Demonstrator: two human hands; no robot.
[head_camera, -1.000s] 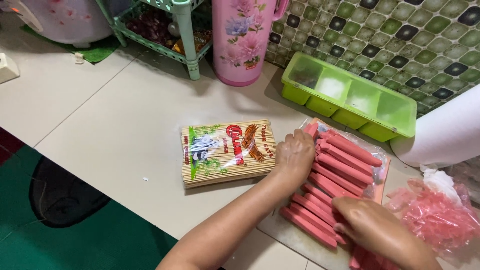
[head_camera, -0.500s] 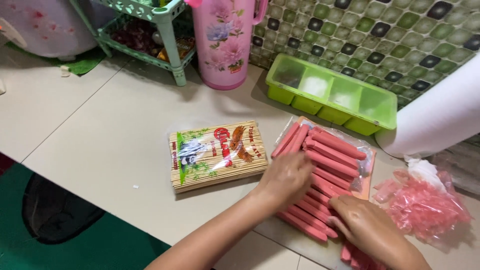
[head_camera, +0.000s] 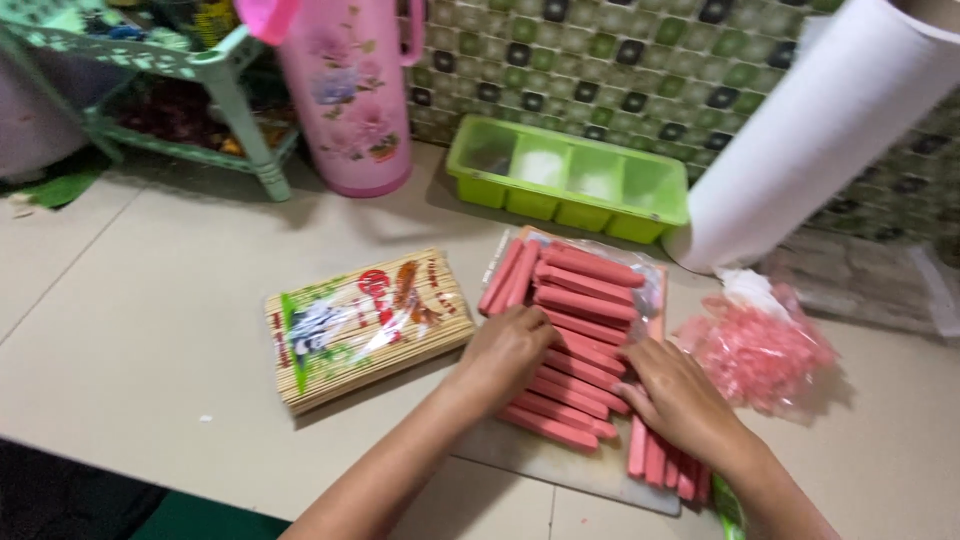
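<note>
**Both hands on the row of pink sausages**

The left hand (head_camera: 505, 352) lies palm-down on the left ends of the pink sausages (head_camera: 575, 340), fingers curled over them. The right hand (head_camera: 675, 395) presses on the right ends, near the front of the cutting board (head_camera: 560, 465) that carries them. A few sausages stand lengthwise under the right wrist. Just left of the board lies a packet of bamboo skewers (head_camera: 365, 325). To the right sits a heap of pink wrappers (head_camera: 755, 350). Toward the back edge of the surface (head_camera: 150, 300) stand a green compartment tray (head_camera: 565, 180), a pink flowered jug (head_camera: 350, 95) and a white roll (head_camera: 815, 135).
</note>
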